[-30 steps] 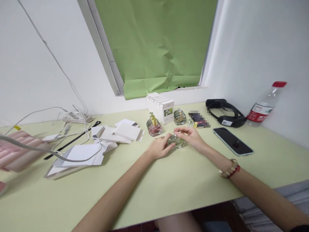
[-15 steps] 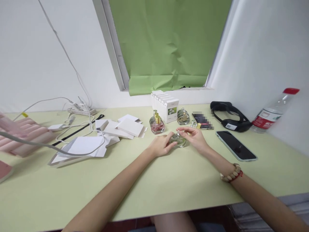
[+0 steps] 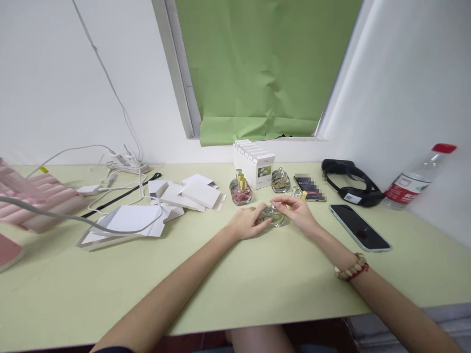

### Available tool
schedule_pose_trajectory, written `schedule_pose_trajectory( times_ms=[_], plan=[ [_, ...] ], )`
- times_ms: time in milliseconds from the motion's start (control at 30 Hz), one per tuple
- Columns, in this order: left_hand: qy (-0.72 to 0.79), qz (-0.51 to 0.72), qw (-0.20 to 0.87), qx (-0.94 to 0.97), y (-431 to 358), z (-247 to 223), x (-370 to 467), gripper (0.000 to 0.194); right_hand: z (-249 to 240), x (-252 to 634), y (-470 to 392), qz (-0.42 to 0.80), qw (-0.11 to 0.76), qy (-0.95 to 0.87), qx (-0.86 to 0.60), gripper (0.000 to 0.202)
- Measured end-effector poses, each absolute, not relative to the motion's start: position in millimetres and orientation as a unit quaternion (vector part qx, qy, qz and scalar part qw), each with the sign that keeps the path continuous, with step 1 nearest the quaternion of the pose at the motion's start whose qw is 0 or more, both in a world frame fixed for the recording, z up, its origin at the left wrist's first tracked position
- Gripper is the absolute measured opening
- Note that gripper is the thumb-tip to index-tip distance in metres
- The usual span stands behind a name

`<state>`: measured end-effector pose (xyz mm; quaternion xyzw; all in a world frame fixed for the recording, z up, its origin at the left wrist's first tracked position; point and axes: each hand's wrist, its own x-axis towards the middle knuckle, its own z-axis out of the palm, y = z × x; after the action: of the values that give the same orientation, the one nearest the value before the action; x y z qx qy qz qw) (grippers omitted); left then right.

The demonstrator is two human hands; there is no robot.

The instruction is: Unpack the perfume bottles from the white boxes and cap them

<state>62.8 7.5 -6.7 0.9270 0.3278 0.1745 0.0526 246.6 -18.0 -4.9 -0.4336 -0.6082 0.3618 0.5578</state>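
A small clear glass bottle with greenish contents stands on the pale green table between my hands. My left hand is wrapped around its left side, holding it. At its top, the fingers of my right hand pinch the bottle's neck; whether a cap is in them is hidden. Just right of the bottle, partly behind my right hand, are a gold cap and a clear glass piece. Behind my hands stand gold-capped bottles with pink contents and a glass bottle with brownish contents.
White boxes stand in a row at the back. Flattened white cartons and cables lie left, near a pink ribbed item. Rightward are two phones, one at the front, a black headset and a water bottle.
The view has shifted slightly, so everything sits a little lower and to the right. Both hands keep the same grip on the bottle.
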Motion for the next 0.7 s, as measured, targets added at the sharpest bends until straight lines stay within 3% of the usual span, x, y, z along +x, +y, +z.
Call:
schedule_pose_trajectory(
  times_ms=[300, 700],
  plan=[
    [0.342, 0.18, 0.036, 0.921, 7.4, -8.0, 62.3, 0.043, -3.5, 244.7, -19.5, 0.375, 0.563, -0.6, -0.427, 0.03],
    [0.341, 0.181, 0.046, 0.921, 11.2, -8.2, 64.2, 0.038, 3.8, 254.7, -20.0, 0.496, 0.508, -0.581, -0.397, 0.049]
  ],
)
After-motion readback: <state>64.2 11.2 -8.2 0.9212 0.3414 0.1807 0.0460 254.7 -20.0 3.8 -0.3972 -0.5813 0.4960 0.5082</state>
